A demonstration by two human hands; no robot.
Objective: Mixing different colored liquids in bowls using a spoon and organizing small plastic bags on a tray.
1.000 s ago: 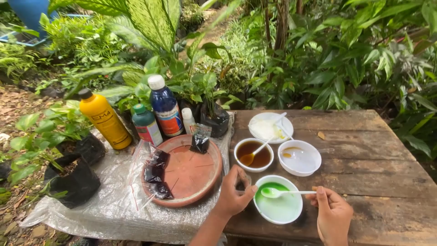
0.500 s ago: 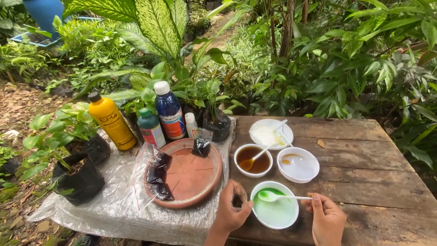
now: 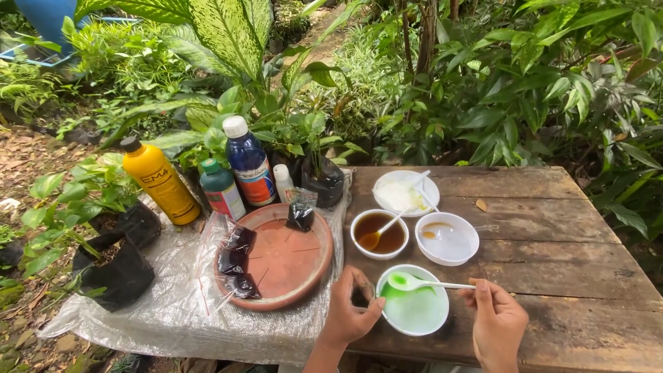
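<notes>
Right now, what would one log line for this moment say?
left hand: steadies green-liquid bowl rim | right hand: pinches white spoon handle | spoon tip: in bowl | surface: wooden table

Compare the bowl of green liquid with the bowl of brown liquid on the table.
The green bowl sits nearest the person, steadied by the left hand, while the brown bowl stands untouched farther back. The green bowl's spoon is pinched by the right hand; the brown bowl's spoon just leans in its liquid. Both bowls are white, round and rest on the wooden table.
</notes>
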